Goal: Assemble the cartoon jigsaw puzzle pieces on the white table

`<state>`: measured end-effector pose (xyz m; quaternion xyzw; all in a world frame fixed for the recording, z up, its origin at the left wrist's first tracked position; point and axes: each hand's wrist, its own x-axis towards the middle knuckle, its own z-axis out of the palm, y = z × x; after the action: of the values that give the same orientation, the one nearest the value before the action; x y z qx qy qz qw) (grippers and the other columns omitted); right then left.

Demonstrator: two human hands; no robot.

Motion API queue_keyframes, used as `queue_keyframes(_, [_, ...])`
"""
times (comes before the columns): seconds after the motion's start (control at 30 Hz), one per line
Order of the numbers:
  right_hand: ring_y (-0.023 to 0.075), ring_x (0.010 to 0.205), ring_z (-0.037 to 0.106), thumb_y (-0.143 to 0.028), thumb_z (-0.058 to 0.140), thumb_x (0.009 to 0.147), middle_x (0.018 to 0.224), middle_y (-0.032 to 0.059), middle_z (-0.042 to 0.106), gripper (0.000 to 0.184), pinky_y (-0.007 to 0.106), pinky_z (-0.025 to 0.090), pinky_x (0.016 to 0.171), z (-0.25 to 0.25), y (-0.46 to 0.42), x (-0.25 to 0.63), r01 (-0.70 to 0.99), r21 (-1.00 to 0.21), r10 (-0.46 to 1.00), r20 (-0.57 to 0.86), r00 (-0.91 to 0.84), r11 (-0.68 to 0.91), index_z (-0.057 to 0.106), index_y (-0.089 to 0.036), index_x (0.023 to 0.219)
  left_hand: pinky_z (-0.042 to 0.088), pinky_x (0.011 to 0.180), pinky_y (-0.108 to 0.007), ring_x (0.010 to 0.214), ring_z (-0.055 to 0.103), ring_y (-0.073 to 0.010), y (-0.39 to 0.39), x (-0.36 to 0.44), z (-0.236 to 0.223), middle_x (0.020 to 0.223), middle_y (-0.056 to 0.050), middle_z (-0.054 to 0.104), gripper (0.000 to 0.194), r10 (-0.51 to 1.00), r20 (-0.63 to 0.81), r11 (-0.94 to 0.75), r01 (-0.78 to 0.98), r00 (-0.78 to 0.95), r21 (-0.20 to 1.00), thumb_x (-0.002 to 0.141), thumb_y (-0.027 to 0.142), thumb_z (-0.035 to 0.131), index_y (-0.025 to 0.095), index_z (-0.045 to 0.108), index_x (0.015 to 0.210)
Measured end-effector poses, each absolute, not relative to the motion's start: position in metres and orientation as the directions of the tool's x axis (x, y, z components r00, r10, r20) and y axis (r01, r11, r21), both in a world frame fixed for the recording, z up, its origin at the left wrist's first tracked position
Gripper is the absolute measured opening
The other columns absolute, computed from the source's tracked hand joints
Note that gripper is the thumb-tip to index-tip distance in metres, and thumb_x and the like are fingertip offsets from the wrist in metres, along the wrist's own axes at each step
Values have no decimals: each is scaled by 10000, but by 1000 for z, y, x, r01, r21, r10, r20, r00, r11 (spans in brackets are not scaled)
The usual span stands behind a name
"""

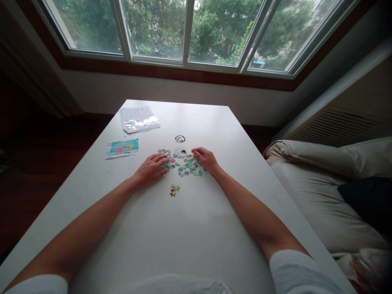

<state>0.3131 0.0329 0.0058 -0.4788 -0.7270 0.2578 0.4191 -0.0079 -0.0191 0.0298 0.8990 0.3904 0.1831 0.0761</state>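
Many small jigsaw puzzle pieces [190, 165], mostly teal with pink and yellow bits, lie in a loose heap on the white table. My left hand [152, 168] rests at the heap's left side, fingers spread over some pieces. On the right side, my right hand [207, 159] is curled with thumb and forefinger close together; what they hold, if anything, is too small to make out. Nearer to me lies a small joined cluster of yellow pieces [174, 190]. Just beyond the heap is a round tin [180, 152], with a round shiny lid [180, 139] farther back.
A picture card [123, 148] with colourful cartoon figures lies on the left of the table [171, 245]. Behind it is a clear plastic bag with papers [140, 119]. A sofa [312, 196] stands along the right side, and a window [183, 32] is ahead.
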Motion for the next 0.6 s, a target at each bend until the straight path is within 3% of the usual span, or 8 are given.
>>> queue_keyframes(0.27, [196,896,683,-412,557,941,1013,44,761,284,321,536,842,4,34,314,467,-781,910,371,-187,415,754,-228,1032,400,1153,-463,1318,509,-260,-11,-18,27,1397,-61,601,365,810,409,-566,744,421,355,1006,391,489,251,624,1315])
queue_keyframes(0.6, [196,882,678,-392,566,937,1006,46,761,270,325,536,825,2,35,315,465,-780,908,372,-191,418,756,-226,1032,423,1131,-474,1260,547,-267,-6,-23,23,1319,-58,646,314,855,424,-474,782,298,405,974,318,502,252,704,1206])
